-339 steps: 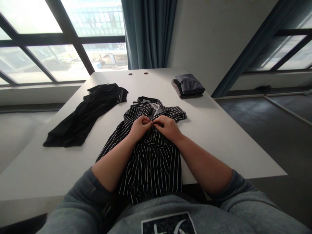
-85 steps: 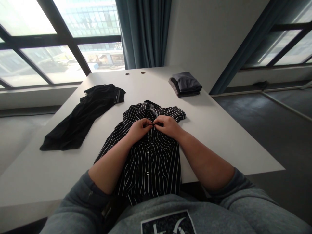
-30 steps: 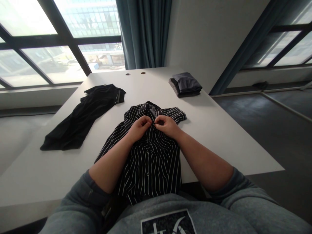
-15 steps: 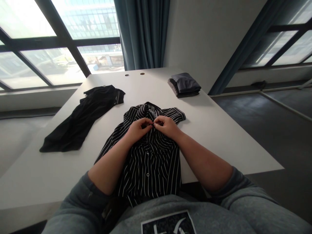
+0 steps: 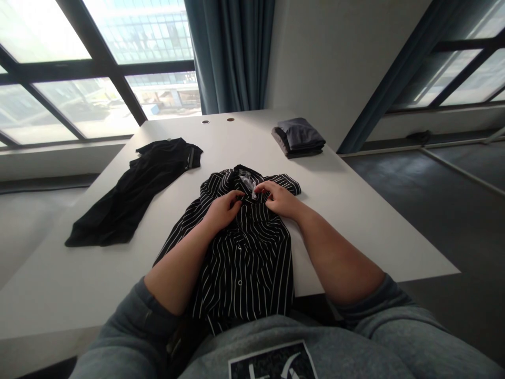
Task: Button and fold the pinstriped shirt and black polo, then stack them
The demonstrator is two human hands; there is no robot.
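Note:
A black shirt with white stripes lies front up on the table, its collar at the far end and its hem reaching the near edge by my body. White buttons run down its front. My left hand is closed on the shirt's front just below the collar, fingers and thumb pinching the fabric. To the right of the neck opening, my right hand rests over the shirt with its index finger and thumb apart. A greyish lining shows inside the collar between the two hands.
On the left of the white table lies a spread black garment. A folded stack of dark grey clothes sits at the back right. Behind the table hang a blue curtain and large windows.
My hands were pinched together at the shirt's placket. My right hand has let go and shifted right, its fingers parting; my left hand has barely moved.

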